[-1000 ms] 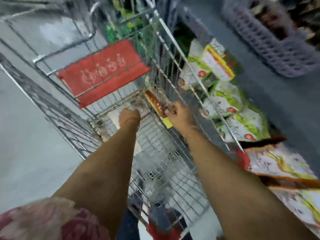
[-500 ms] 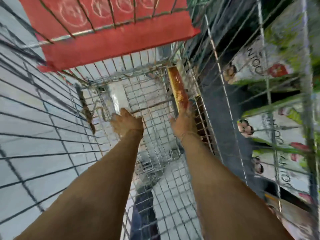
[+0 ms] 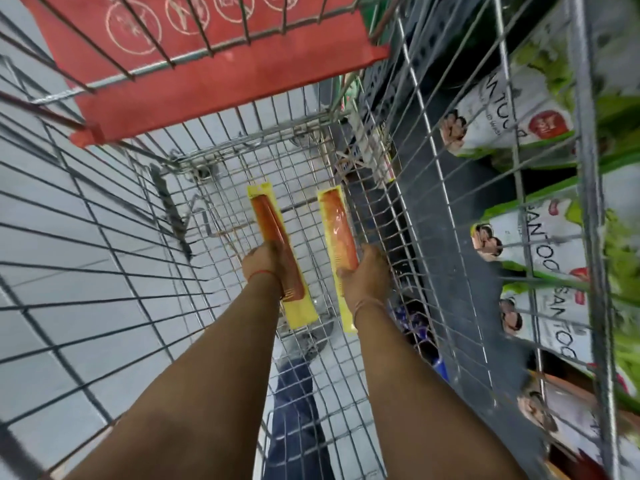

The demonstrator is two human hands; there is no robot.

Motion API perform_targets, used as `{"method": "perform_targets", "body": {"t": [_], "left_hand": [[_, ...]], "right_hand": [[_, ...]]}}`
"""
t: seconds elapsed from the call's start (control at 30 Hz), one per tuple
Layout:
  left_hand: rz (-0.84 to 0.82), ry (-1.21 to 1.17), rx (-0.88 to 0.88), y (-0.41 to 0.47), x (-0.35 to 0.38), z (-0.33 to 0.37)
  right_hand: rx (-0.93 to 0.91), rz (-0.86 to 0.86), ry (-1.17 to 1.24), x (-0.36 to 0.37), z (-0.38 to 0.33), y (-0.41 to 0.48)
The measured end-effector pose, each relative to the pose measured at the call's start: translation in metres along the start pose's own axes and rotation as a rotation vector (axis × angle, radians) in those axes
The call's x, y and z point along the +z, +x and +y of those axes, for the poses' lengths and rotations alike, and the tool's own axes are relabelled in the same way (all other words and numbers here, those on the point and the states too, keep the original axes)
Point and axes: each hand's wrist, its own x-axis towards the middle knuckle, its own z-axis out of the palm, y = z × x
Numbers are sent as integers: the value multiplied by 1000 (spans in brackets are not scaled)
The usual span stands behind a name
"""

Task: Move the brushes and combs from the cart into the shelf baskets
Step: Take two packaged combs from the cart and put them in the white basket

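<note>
While both arms reach down into the wire cart (image 3: pixel 426 188), each hand grips a packaged comb. The left hand (image 3: pixel 261 266) closes around the left comb (image 3: pixel 277 237), an orange-brown comb on a yellow card. The right hand (image 3: pixel 365 277) clasps the right comb (image 3: pixel 337 230), packed the same way, just beside the cart's right wall. Both combs sit above the cart's mesh floor, near each other but apart. A red flap (image 3: pixel 214 60) hangs at the cart's far end. Green-and-white bags (image 3: pixel 540 258) lie outside on the right.

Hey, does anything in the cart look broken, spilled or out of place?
Nothing stands out. Each hand, left and right, holds one packaged comb inside the wire cart; both packs look intact.
</note>
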Motion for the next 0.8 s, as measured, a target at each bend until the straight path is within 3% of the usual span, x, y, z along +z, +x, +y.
{"method": "perform_targets", "body": {"t": [0.07,0.17,0.23,0.37,0.5,0.6,0.7,0.8], "left_hand": [[-7,-4,-9,-13,0,-4],[168,-65,-34,-56,-11,2],[243,-102,95,-80,-17,8],[219,-42,391,-142,-27,32],[35,-144,785,-226,-40,59],[-140,-282,1047,-301,-51,65],[-373,-340,1193,-379,-49,52],[-682,-249,1278,-461,-41,26]], "right_hand": [[25,-123,37,-10,0,-4],[4,-174,91,-26,-2,-25],[-30,-113,180,-38,-12,-45],[-62,69,360,-69,-51,-86],[-213,332,600,-118,-70,-138],[-333,669,814,-167,-68,-191],[-384,1000,965,-221,-52,-239],[-349,1278,1063,-280,-14,-288]]}}
